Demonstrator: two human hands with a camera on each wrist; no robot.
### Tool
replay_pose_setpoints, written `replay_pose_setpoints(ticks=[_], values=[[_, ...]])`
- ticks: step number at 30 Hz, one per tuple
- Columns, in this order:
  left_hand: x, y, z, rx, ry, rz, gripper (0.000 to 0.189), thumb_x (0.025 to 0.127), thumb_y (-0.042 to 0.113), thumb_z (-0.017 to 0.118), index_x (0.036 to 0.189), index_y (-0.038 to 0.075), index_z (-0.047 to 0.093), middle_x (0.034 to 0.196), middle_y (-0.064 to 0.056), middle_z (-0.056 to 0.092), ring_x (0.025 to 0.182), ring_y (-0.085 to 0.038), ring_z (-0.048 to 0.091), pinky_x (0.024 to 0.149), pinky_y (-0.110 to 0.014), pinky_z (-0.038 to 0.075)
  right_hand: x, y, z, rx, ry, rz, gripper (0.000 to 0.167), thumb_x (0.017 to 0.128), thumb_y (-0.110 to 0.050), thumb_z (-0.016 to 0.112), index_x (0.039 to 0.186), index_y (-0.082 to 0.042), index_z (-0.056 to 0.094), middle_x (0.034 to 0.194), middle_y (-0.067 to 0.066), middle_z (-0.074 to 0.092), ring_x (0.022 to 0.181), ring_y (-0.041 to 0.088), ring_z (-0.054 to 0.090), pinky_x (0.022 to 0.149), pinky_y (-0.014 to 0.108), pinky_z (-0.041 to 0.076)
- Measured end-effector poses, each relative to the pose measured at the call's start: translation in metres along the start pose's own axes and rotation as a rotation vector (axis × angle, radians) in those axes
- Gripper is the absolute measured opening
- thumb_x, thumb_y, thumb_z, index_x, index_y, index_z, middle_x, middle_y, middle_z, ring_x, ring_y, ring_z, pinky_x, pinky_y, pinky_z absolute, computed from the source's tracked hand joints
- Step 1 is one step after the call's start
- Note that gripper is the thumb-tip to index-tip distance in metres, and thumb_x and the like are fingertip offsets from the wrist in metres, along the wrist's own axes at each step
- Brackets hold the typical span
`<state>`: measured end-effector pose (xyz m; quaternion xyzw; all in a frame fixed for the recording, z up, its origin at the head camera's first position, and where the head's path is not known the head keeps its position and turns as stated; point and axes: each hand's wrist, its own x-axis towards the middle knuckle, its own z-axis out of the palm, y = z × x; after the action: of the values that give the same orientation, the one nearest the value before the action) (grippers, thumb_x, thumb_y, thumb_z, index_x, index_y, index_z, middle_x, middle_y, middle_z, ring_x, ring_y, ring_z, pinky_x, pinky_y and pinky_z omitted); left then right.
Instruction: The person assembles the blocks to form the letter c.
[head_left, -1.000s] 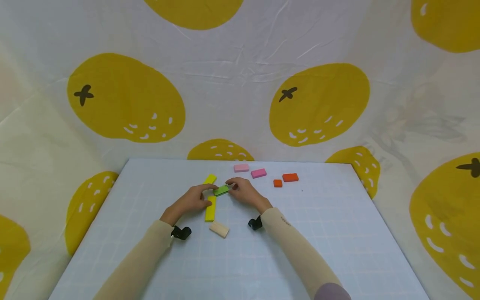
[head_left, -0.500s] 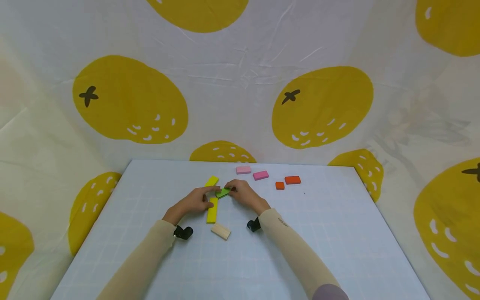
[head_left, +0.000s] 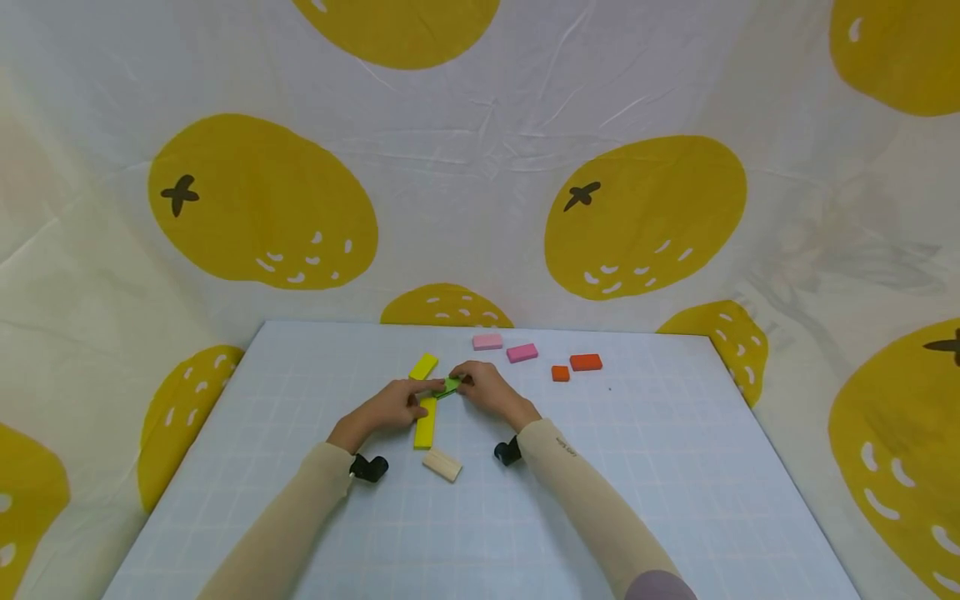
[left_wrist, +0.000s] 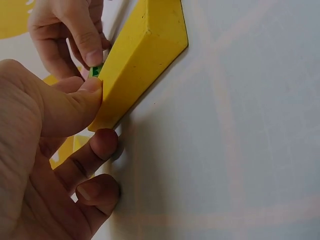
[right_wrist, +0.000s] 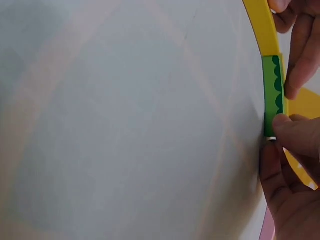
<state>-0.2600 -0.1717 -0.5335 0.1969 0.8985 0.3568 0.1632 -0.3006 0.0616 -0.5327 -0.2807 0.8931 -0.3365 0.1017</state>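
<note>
A long yellow block [head_left: 424, 427] lies on the table, and a second yellow block [head_left: 424, 365] sits just beyond it. Between them, slanting right, is a green block [right_wrist: 273, 92] with a dark green scalloped edge. My left hand [head_left: 388, 406] reaches in from the left; its thumb [left_wrist: 82, 107] presses the near yellow block's end, and its straight index finger [head_left: 427, 385] touches the green block's left end. With thumb and fingertips, my right hand [head_left: 487, 389] pinches the green block's right end. Part of the green block is hidden by fingers in the head view.
A plain wooden block [head_left: 442, 465] lies nearer me. Toward the back right are a light pink block [head_left: 487, 342], a darker pink block [head_left: 522, 353], a small orange block [head_left: 560, 373] and a longer red-orange block [head_left: 586, 362]. A fruit-printed cloth [head_left: 457, 217] rises behind the table.
My left index finger has straightened further over the green block's left end. The right hand keeps its pinch on the green block. The whole head view has shifted slightly.
</note>
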Motion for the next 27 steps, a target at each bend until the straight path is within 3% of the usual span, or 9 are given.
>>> replay_pose_setpoints(ticks=[5, 14, 22, 25, 27], values=[[0.001, -0.002, 0.002, 0.008, -0.003, -0.021, 0.058, 0.095, 0.003, 0.067, 0.147, 0.027, 0.058, 0.12, -0.007, 0.069, 0.065, -0.016, 0.047, 0.06, -0.029, 0.044, -0.003, 0.001, -0.006, 0.022, -0.011, 0.05, 0.036, 0.1, -0.008, 0.064, 0.136, -0.008, 0.065, 0.134, 0.007, 0.067, 0.109, 0.023, 0.063, 0.101, 0.039, 0.055], [0.001, -0.001, 0.001, 0.009, -0.026, -0.023, 0.055, 0.096, 0.003, 0.065, 0.145, 0.028, 0.061, 0.15, -0.003, 0.057, 0.073, -0.019, 0.05, 0.066, -0.032, 0.045, -0.014, 0.017, -0.034, 0.074, 0.052, 0.18, 0.041, 0.101, -0.013, 0.063, 0.142, -0.012, 0.061, 0.14, 0.005, 0.063, 0.115, 0.024, 0.06, 0.102, 0.042, 0.054], [0.002, 0.0, -0.001, 0.046, -0.048, 0.018, 0.055, 0.097, 0.003, 0.064, 0.148, 0.02, 0.056, 0.159, -0.003, 0.048, 0.07, -0.016, 0.046, 0.066, -0.029, 0.042, -0.025, 0.034, -0.06, 0.044, 0.122, 0.189, 0.044, 0.1, -0.013, 0.065, 0.144, -0.007, 0.059, 0.134, 0.013, 0.065, 0.114, 0.027, 0.058, 0.102, 0.044, 0.053], [0.003, 0.0, -0.001, 0.073, -0.054, 0.03, 0.056, 0.097, 0.002, 0.062, 0.15, 0.018, 0.054, 0.161, -0.004, 0.046, 0.075, -0.019, 0.049, 0.074, -0.033, 0.044, -0.029, 0.039, -0.066, 0.042, 0.134, 0.198, 0.045, 0.1, -0.013, 0.066, 0.144, -0.007, 0.058, 0.13, 0.014, 0.065, 0.114, 0.029, 0.058, 0.103, 0.046, 0.053], [0.004, 0.0, 0.0, 0.095, -0.051, 0.046, 0.057, 0.096, 0.001, 0.062, 0.15, 0.016, 0.054, 0.161, -0.006, 0.045, 0.093, -0.023, 0.059, 0.089, -0.039, 0.05, -0.03, 0.041, -0.069, 0.036, 0.137, 0.201, 0.045, 0.1, -0.014, 0.066, 0.144, -0.007, 0.058, 0.129, 0.013, 0.065, 0.114, 0.029, 0.059, 0.103, 0.046, 0.053]])
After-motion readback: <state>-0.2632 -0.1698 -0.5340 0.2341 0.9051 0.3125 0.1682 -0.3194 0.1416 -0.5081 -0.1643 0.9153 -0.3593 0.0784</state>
